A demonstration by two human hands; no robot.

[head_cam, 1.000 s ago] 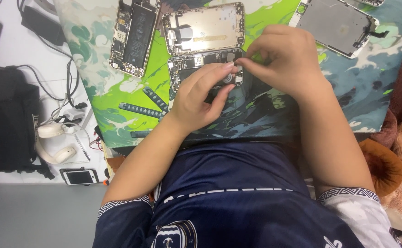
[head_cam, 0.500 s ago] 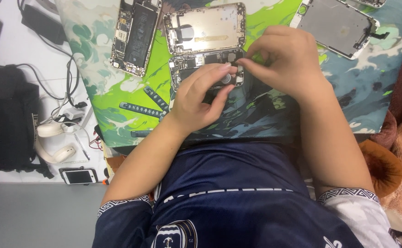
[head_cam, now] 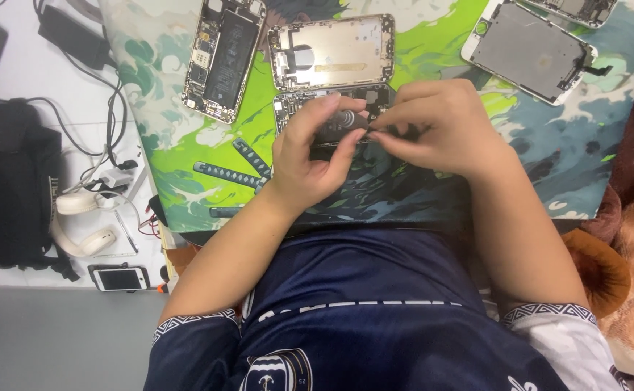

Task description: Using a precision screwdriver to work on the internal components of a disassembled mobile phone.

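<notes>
An opened phone [head_cam: 331, 98] lies on a green and teal printed mat [head_cam: 208, 137], its gold back shell folded up and its dark lower half under my hands. My left hand [head_cam: 313, 156] rests on the phone's lower half, fingers curled over a dark part inside it. My right hand [head_cam: 440, 130] meets it from the right, fingertips pinched on something small and dark at the phone's edge; what it is stays hidden.
A second opened phone [head_cam: 223, 58] with its battery showing lies at the upper left of the mat. A detached screen panel [head_cam: 531, 51] lies at the upper right. Left of the mat are cables, white headphones [head_cam: 78, 217], a small phone [head_cam: 118, 277] and a black bag [head_cam: 9, 181].
</notes>
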